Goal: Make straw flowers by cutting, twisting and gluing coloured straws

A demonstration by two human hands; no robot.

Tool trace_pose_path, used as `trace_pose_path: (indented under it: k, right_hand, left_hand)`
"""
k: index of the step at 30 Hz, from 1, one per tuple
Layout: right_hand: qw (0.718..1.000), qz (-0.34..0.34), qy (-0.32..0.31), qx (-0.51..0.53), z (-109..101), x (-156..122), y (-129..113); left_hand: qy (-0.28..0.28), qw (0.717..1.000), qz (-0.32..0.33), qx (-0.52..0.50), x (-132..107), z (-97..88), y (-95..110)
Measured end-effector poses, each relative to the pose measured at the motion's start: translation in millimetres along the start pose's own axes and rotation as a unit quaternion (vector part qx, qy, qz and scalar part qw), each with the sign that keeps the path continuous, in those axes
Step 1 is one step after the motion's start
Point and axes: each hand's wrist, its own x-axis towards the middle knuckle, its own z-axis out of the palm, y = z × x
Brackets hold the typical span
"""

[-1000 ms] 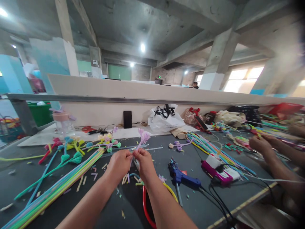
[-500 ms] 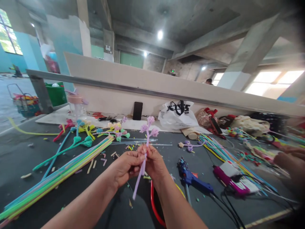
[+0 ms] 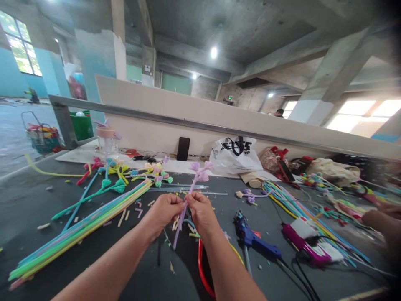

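A lilac pipe-cleaner flower (image 3: 194,180) with a few fluffy heads at its top is held up over the middle of the table. My left hand (image 3: 169,209) pinches its stem from the left. From the right, my right hand (image 3: 202,210) has thumb and fingers closed on the same stem, the fingertips of both hands nearly meeting. The stem's lower end hangs below them, slightly tilted. Red-handled scissors (image 3: 201,267) lie partly hidden under my right forearm. To the right rests a blue glue gun (image 3: 257,241).
Bundled pipe cleaners (image 3: 84,230) lie at left, near finished flowers (image 3: 117,186). A purple-and-white power strip (image 3: 305,244) with cables sits at right. A phone (image 3: 183,149), a white bag (image 3: 236,156) and a cup (image 3: 106,140) line the back. A co-worker's hand (image 3: 380,219) shows at far right.
The flower leans more to the right and sits a little lower. My fingers have shifted along its stem, and my left hand has opened out from its tighter wrap. The view has shifted slightly.
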Motion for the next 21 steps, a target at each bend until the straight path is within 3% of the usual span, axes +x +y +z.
trace_pose_path:
  k: [4, 9, 13, 16, 21]
  right_hand:
    - [0.999, 0.007, -0.028, 0.032, 6, -6, -9]
    - [0.990, 0.032, -0.109, 0.078, 8, -13, -17]
    - [0.985, 0.027, -0.136, 0.102, 5, -16, -20]
    - [0.989, 0.045, -0.120, 0.069, 4, -12, -17]
    - [0.999, 0.019, -0.041, 0.002, 3, -3, -2]
  left_hand:
    - [-0.065, 0.987, -0.060, -0.134, -5, 2.8, 5]
    - [-0.114, 0.931, -0.132, -0.321, -12, 13.9, 4]
    - [-0.132, 0.910, -0.161, -0.358, -17, 21.7, 5]
    - [-0.118, 0.935, -0.129, -0.308, -14, 17.0, 5]
    - [0.005, 0.992, -0.042, -0.117, 0, 0.2, 0]
